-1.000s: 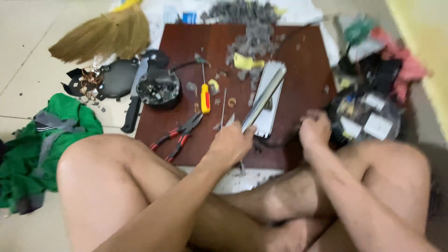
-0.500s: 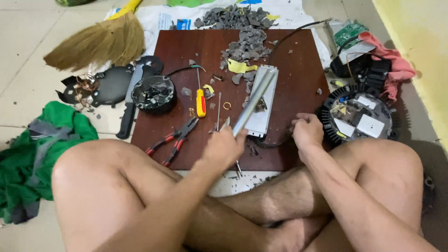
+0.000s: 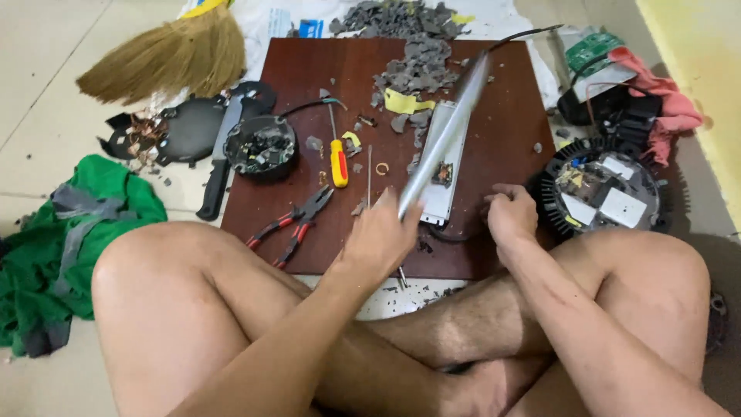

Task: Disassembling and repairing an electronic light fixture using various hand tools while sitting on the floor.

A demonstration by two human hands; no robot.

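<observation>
The person's left hand (image 3: pixel 378 243) has its grip clamped tight on the lower end of a long grey metal bar (image 3: pixel 444 135), which slants up and away, blurred, over a pale rectangular metal casing (image 3: pixel 441 158) lying on the dark red-brown wooden board (image 3: pixel 502 100). The right hand (image 3: pixel 509 212) has its grip curled together at the casing's near right corner; whether it pinches anything cannot be told. Left of the left grip lie red-handled pliers (image 3: pixel 293 224) and a yellow-handled screwdriver (image 3: pixel 338 158).
</observation>
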